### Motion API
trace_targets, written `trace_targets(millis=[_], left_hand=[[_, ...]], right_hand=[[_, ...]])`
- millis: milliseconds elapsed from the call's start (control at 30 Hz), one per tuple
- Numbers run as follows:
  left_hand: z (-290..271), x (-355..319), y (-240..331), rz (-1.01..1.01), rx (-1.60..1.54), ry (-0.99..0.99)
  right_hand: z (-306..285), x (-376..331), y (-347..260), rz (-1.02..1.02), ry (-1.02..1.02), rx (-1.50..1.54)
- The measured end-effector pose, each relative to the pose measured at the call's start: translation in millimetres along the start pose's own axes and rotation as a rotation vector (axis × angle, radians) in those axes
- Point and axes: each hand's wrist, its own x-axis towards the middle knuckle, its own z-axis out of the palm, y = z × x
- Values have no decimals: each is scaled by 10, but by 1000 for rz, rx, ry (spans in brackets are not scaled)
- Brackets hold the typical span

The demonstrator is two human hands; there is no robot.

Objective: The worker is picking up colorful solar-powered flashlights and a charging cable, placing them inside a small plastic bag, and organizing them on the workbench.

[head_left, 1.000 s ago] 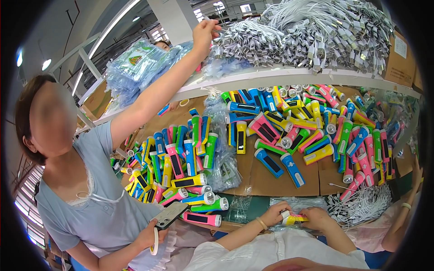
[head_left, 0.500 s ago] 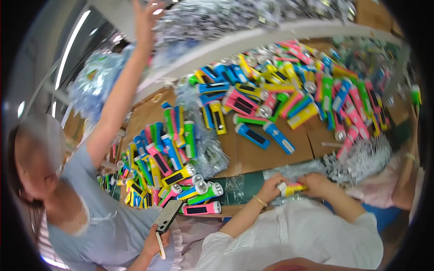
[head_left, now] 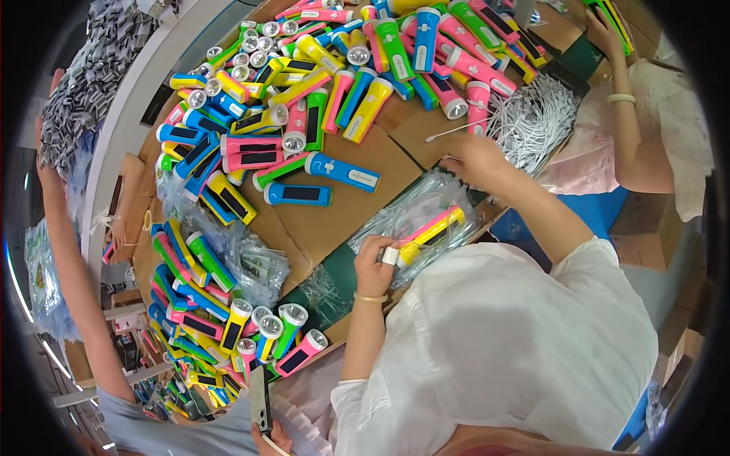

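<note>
My left hand (head_left: 374, 267) is closed around the white head end of a yellow and pink flashlight (head_left: 432, 234). A dark panel shows on the flashlight's side, and it lies over clear plastic bags (head_left: 391, 219). My right hand (head_left: 480, 163) is away from the flashlight, at the far edge of the bags, beside a bundle of white cables (head_left: 536, 118). Its fingers are curled together at the tips; whatever they pinch, if anything, is too small to make out. One loose cable end (head_left: 449, 134) sticks out just beyond those fingers.
Piles of colourful flashlights (head_left: 285, 99) cover the cardboard (head_left: 323, 220) and the left end of the table (head_left: 194, 319). At left, a co-worker's arm (head_left: 65, 251) stretches up, and a phone (head_left: 260, 399) is held low. Another co-worker's hand (head_left: 606, 34) holds a flashlight at upper right.
The view has turned and shifted. Both my hands were at the flashlight; now my right hand has left it and moved toward the cables, while my left hand keeps hold.
</note>
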Motion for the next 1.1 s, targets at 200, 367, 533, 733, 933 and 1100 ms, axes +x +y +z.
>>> trace_targets(millis=[200,367,533,733,933,1100], left_hand=[[-56,59,83,-42,-24,16],[-7,7,-23,-8,-13,5],[-34,-3,-24,-6,-23,5],[-38,3,-19,10,-35,11],[-105,66,34,115,9,-11],[-114,29,37,109,-1,-9]], right_hand=[[-319,218,533,479,-4,-473],[-575,-46,722,693,-137,-479],[-648,-92,726,509,-79,-258],[-1114,127,69,241,127,747],[-1359,285,-427,-83,246,847],[-824,236,-624,60,-86,1093]])
